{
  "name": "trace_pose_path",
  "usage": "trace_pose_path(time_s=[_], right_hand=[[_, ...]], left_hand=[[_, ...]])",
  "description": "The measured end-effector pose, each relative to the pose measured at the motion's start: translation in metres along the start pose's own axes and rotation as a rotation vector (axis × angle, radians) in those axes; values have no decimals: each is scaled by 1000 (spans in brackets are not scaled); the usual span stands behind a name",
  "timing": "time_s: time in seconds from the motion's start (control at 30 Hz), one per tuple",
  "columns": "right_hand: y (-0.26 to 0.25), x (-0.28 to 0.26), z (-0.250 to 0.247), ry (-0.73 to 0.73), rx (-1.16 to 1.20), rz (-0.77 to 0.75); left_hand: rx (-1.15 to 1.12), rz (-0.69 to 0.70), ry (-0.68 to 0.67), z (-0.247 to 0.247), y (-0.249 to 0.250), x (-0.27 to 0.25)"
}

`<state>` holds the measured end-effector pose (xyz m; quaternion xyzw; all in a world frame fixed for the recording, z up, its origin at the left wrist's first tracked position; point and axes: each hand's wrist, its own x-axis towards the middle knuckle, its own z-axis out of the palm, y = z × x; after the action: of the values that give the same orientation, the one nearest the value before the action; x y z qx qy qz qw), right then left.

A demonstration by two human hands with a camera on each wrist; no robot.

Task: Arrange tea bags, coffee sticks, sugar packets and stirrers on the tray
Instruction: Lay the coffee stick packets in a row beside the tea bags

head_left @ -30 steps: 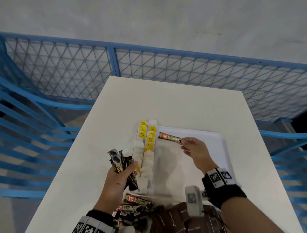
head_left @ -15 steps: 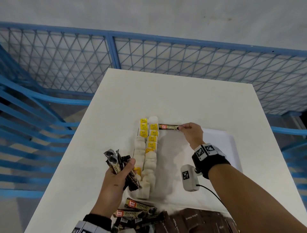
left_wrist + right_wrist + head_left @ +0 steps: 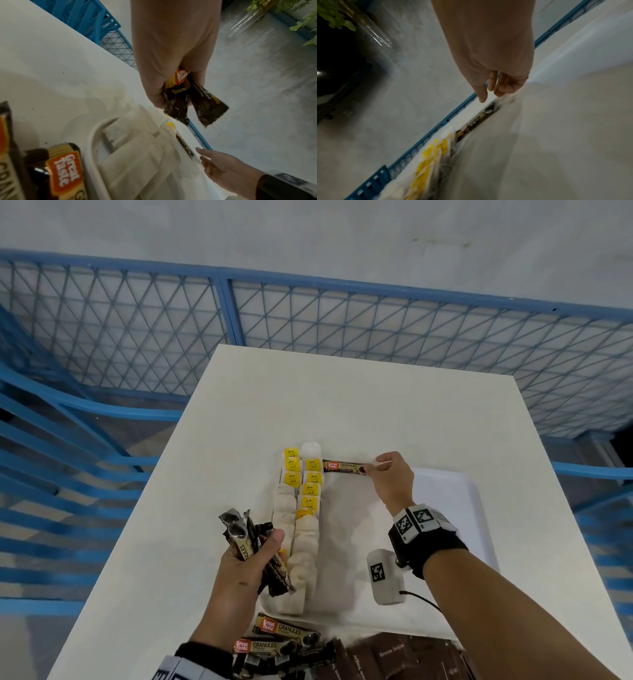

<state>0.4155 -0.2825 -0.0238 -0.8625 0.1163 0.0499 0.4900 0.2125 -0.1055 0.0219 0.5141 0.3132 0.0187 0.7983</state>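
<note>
Head view: a person lays the first coffee stick [image 3: 343,466] along the far edge of the white tray [image 3: 462,508].
Right hand [image 3: 388,479]: fingertips at the stick's right end; whether pinching or just released, I cannot tell.
Left hand [image 3: 246,563]: clenched round a bundle of coffee sticks [image 3: 245,537], nearer the person than the laid stick.
Beside the grip: two rows of tea bags [image 3: 301,515], left of the stick.
Next, likely: draw another stick from the bundle and set it parallel.
Setting: white table [image 3: 342,395], blue mesh fence [image 3: 308,313], grey floor.

free: right part of tray [image 3: 455,508] bare | blocked: tea bags [image 3: 301,529] fill left side | coffee stick [image 3: 344,466] lies across far edge
</note>
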Motion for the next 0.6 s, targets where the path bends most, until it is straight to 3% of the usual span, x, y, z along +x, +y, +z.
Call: trace_pose_path(time_s=[0.13,0.3,0.37,0.47,0.6], right_hand=[[-21,-41,-6,-101,68,-92],[-48,-117,-23,-687,164,-109],[-51,-142,-29,-845,220,-117],[-48,-161,-28,-890,199,-166],[-41,-169,-24,-785,167,-183]], left_hand=[[39,14,-1,5,1,0],[53,59,-52,15,9,-7],[52,86,-78,17,12,-10],[49,97,-103,18,12,-14],[55,90,-107,19,9,-20]])
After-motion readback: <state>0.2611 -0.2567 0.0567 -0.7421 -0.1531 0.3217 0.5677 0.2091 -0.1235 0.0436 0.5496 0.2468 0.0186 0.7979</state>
